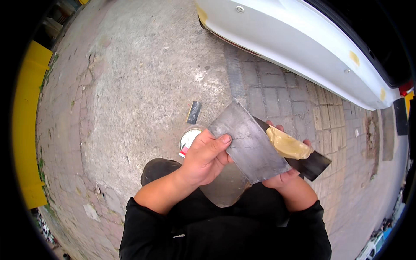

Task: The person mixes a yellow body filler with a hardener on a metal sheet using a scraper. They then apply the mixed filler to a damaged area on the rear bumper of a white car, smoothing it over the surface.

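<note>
My left hand grips a thin grey metal spreader by its near-left edge, with the thumb on top. The spreader is wide, flat and held tilted. Just to the right, my right hand holds a dark flat plate from beneath, its fingertips showing at the far edge. A thick smooth lump of beige-yellow putty lies on that plate. The spreader's right edge comes up beside the putty and overlaps part of the plate; whether it touches the putty I cannot tell.
A round can with a whitish top stands on the ground beyond my left hand, and a small dark strip lies farther off. A silver-white car bumper with yellowish patches spans the far right. Yellow panels line the left.
</note>
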### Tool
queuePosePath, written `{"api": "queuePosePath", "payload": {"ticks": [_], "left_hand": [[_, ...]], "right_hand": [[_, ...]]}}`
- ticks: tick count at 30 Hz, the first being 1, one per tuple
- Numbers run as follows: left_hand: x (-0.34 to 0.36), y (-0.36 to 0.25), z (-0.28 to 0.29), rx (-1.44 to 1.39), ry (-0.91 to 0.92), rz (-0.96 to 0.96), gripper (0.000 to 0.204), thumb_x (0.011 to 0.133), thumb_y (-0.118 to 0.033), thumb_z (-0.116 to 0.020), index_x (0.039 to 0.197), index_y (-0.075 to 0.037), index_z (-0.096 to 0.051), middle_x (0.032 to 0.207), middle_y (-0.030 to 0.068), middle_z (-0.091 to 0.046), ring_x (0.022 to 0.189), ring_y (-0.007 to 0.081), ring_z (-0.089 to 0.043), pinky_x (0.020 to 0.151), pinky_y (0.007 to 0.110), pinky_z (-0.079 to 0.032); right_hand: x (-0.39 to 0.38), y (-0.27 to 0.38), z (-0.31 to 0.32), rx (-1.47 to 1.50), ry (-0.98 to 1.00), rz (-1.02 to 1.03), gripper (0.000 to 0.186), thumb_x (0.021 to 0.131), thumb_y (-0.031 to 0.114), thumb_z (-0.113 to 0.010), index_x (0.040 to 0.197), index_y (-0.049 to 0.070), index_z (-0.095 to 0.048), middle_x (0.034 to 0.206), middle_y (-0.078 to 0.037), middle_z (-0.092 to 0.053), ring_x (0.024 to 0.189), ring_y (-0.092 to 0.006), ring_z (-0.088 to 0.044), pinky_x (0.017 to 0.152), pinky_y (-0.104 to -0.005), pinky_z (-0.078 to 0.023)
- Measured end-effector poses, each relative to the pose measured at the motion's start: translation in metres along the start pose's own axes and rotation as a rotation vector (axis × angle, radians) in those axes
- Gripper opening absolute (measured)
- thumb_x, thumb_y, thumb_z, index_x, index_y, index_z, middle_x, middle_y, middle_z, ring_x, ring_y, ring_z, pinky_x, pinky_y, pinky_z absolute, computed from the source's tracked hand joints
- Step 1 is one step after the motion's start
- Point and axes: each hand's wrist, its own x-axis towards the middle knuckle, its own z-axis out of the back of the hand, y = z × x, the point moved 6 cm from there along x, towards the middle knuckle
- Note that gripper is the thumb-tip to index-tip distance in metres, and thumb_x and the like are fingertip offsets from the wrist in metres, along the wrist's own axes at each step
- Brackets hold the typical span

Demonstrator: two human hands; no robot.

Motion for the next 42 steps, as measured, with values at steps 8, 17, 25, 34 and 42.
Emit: {"api": "queuePosePath", "payload": {"ticks": [8, 17, 25, 34, 42], "left_hand": [[-0.018, -0.005, -0.021, 0.027, 0.122, -0.031, 0.041, 0.098, -0.015, -0.053, 0.134, 0.004, -0.044, 0.129, 0.0158, -0.058, 0.118, 0.0253, -0.059, 0.101, 0.038, -0.047], [-0.014, -0.033, -0.011, -0.051, 0.157, -0.184, 0.039, 0.100, -0.011, -0.047, 0.135, 0.006, -0.045, 0.135, 0.0168, -0.055, 0.126, 0.0263, -0.052, 0.106, 0.042, -0.040], [-0.010, -0.044, 0.015, 0.090, -0.087, -0.234, 0.038, 0.102, -0.022, -0.040, 0.128, 0.004, -0.050, 0.116, 0.0167, -0.065, 0.099, 0.0238, -0.065, 0.085, 0.036, -0.051], [-0.020, -0.050, 0.021, 0.632, -0.186, -0.492, 0.031, 0.103, -0.018, -0.042, 0.122, 0.005, -0.050, 0.115, 0.0161, -0.063, 0.103, 0.0219, -0.063, 0.088, 0.036, -0.050], [-0.032, -0.043, 0.017, 0.898, -0.282, -0.536, 0.025, 0.103, -0.015, -0.042, 0.113, 0.005, -0.051, 0.106, 0.0115, -0.062, 0.095, 0.0157, -0.059, 0.086, 0.033, -0.048]], "right_hand": [[-0.056, -0.057, 0.033, -0.403, 0.208, -0.419, 0.061, 0.089, -0.006, -0.051, 0.147, -0.001, -0.029, 0.146, -0.034, -0.034, 0.134, -0.0491, -0.038, 0.108, -0.0582, -0.035], [-0.009, -0.052, 0.067, -0.693, -0.216, -0.298, 0.031, 0.087, -0.009, -0.057, 0.118, -0.004, -0.059, 0.116, -0.015, -0.062, 0.107, -0.0214, -0.059, 0.091, -0.0332, -0.048], [0.020, 0.017, 0.043, -1.026, -0.337, 0.301, 0.026, 0.095, 0.000, -0.056, 0.121, -0.003, -0.055, 0.112, -0.013, -0.064, 0.098, -0.0177, -0.060, 0.087, -0.0306, -0.048], [0.026, 0.020, -0.035, -1.495, 0.253, 0.565, 0.032, 0.065, -0.010, -0.063, 0.096, -0.007, -0.067, 0.095, -0.017, -0.065, 0.086, -0.0334, -0.066, 0.077, -0.0400, -0.056], [0.028, 0.002, -0.039, -1.503, 0.373, 0.459, 0.034, 0.065, -0.005, -0.064, 0.098, -0.009, -0.068, 0.095, -0.018, -0.065, 0.086, -0.0334, -0.067, 0.078, -0.0395, -0.057]]}}
